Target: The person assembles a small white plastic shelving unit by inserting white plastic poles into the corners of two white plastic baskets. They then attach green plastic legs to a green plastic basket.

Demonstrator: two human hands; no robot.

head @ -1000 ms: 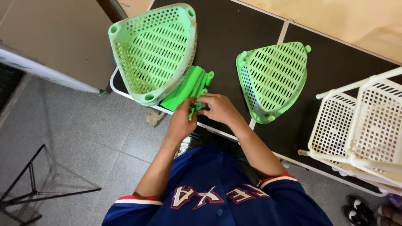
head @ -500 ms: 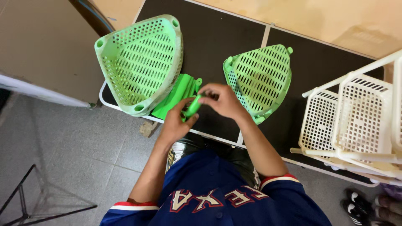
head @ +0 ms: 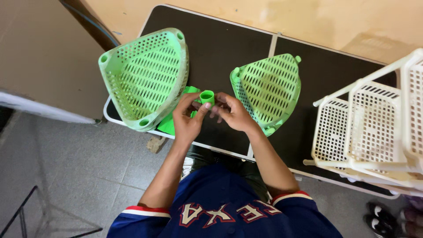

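Observation:
Both my hands meet over the front edge of a black folding table (head: 220,53). My left hand (head: 187,119) and my right hand (head: 231,113) together hold a short green plastic tube (head: 207,98), its open end facing up. A large green triangular perforated basket (head: 145,77) stands tilted to the left of my hands. A second, smaller green triangular basket (head: 269,90) lies to their right. More green plastic pieces (head: 169,123) lie on the table under my left hand, partly hidden by it.
A white stacked basket rack (head: 374,128) stands at the right end of the table. The floor (head: 66,163) below is grey tile, with a thin black metal frame (head: 26,211) at the lower left. Dark shoes (head: 387,218) lie at the lower right.
The view has shifted so the table sits further right and nearer. My hands have turned the green tube upright, its open end now facing me.

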